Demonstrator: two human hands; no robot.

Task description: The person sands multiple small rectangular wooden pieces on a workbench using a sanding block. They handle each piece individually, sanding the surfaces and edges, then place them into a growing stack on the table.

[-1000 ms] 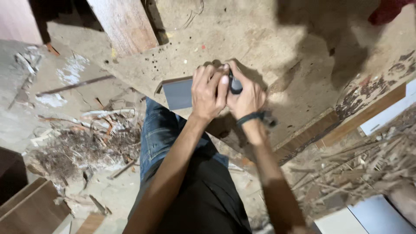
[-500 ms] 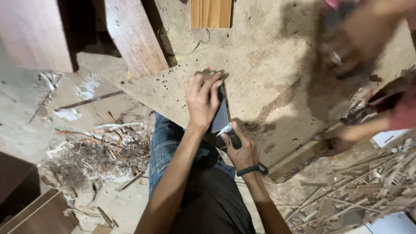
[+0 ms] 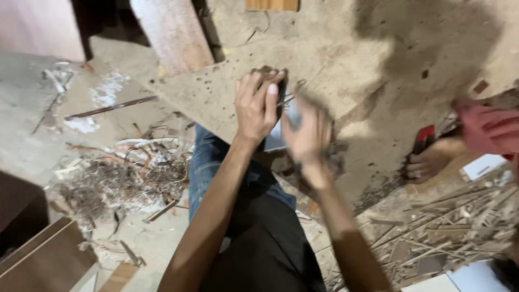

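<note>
Grey panel (image 3: 277,135) — both hands (image 3: 258,105) gripping.

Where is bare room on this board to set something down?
Bare: the board's far stretch, beyond the left hand and blurred right hand. Crowded: wood scraps on the right, where another person's hand rests, and the shavings pile on the left.

You have no packages, labels, signs or screens before you here. Nothing boxed, wrapped or tagged shows anywhere from the near floor to the far boards, left or right, and no display of any kind is in view.
</note>
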